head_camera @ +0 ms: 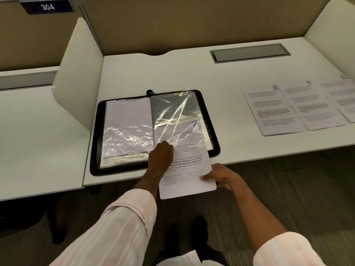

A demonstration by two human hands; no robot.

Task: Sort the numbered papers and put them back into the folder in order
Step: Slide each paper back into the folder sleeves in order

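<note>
Paper 7 point(184, 169) sits partly inside the clear sleeve point(176, 116) on the right-hand page of the open folder point(96, 141). Its numbered top shows through the plastic ahead of both hands, and its lower half hangs out past the desk point(172, 73) edge.

The right hand point(222, 177) pinches the sheet's near right corner, thumb on top. The left hand point(161, 158) rests at the sleeve's mouth, just left of the sheet. Its fingers are curled under, so I cannot tell whether they grip the plastic or only press on it.

To seat the sheet well, the left hand should probably keep the mouth lifted and the folder from sliding. The right hand should feed the sheet straight forward, flat and square to the spine. The plastic is crumpled, so a corner could catch and the sheet could buckle.

Papers 8 point(272, 110), 9 point(315, 106) and 10 point(345, 100) lie overlapping in a row, well to the right of and beyond the right hand.
</note>
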